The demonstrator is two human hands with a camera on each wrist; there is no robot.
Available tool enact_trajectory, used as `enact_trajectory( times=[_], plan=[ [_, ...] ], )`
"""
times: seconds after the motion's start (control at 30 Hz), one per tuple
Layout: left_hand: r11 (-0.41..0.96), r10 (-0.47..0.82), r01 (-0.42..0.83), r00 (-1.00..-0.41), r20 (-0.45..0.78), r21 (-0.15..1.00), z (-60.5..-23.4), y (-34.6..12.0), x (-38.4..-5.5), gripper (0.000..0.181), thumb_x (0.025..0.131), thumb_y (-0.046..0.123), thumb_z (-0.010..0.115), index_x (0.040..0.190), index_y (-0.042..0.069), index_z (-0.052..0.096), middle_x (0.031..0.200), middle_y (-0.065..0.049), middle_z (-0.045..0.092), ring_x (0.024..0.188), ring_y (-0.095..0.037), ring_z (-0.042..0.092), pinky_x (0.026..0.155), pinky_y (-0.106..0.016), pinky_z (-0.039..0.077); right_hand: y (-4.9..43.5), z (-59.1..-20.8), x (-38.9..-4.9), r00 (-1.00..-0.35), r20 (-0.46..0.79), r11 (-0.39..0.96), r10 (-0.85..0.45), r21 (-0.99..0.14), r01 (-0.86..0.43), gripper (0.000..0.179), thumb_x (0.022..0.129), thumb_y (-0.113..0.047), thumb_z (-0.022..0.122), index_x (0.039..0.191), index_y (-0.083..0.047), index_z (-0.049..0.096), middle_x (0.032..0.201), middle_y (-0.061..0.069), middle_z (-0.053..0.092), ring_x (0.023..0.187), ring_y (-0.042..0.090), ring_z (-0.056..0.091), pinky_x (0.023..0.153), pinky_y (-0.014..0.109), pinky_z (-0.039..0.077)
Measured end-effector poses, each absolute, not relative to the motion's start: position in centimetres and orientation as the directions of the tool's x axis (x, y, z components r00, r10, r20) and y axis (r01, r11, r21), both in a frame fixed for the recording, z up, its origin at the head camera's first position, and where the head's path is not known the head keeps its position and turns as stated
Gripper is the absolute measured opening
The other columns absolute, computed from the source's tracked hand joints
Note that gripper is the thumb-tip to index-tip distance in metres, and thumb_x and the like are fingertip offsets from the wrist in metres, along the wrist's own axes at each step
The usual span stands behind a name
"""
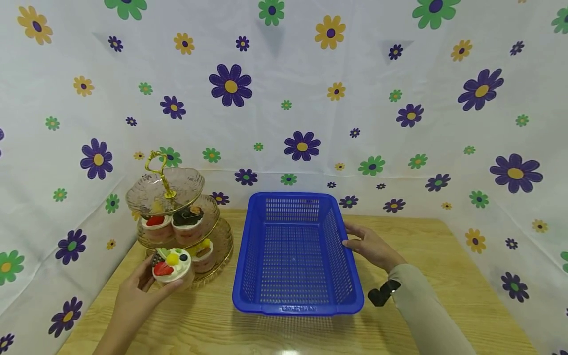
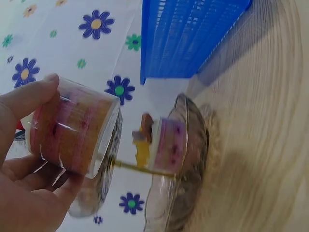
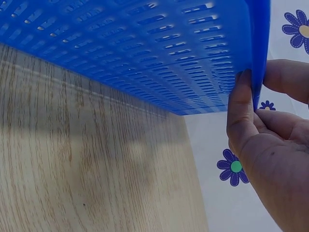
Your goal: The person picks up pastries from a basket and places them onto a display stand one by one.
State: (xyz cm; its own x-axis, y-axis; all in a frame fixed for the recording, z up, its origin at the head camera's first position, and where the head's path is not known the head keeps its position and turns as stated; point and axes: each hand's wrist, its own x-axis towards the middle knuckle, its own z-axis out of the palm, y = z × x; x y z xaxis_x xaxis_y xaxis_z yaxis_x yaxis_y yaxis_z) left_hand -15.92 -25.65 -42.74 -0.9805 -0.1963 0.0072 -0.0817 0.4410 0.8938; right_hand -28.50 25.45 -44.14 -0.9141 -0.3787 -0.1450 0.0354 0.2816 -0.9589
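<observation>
My left hand (image 1: 135,291) grips a clear cup of layered cake (image 1: 175,270) by its sides, in front of a tiered stand. Cream, a strawberry and other fruit top this cup. In the left wrist view the cup (image 2: 72,130) is tipped sideways, with thumb and fingers around it. At the middle, a blue perforated plastic basket (image 1: 293,259) has nothing inside. My right hand (image 1: 372,246) holds the basket's right rim; the right wrist view shows that hand (image 3: 275,130) pinching the rim (image 3: 260,43) between thumb and fingers.
The clear tiered stand (image 1: 227,241) with a gold handle (image 1: 160,167) stands at the left. On its middle tier are a strawberry-topped cup (image 1: 156,230) and a dark-topped cup (image 1: 188,229); a yellow-topped cup (image 1: 205,257) is lower. A flowered cloth (image 1: 284,118) surrounds the wooden table (image 1: 421,246).
</observation>
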Motion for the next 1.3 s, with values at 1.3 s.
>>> enact_trajectory(
  times=[1.3],
  plan=[
    [0.400,-0.385,-0.264,-0.917,-0.101,0.878,-47.2,-27.1,-19.1,0.104,0.077,0.045,0.078,0.147,-0.009,0.021,0.137,-0.030,0.041,0.123,-0.039,0.046,0.076,-0.012,0.044,25.5,-44.3,-28.4,-0.902,-0.134,0.241,-0.411,-0.970,0.034,0.065,0.096,-0.011,0.057,0.152,-0.006,0.024,0.151,0.020,0.031,0.125,0.035,0.050,0.110,0.053,0.032]
  ],
)
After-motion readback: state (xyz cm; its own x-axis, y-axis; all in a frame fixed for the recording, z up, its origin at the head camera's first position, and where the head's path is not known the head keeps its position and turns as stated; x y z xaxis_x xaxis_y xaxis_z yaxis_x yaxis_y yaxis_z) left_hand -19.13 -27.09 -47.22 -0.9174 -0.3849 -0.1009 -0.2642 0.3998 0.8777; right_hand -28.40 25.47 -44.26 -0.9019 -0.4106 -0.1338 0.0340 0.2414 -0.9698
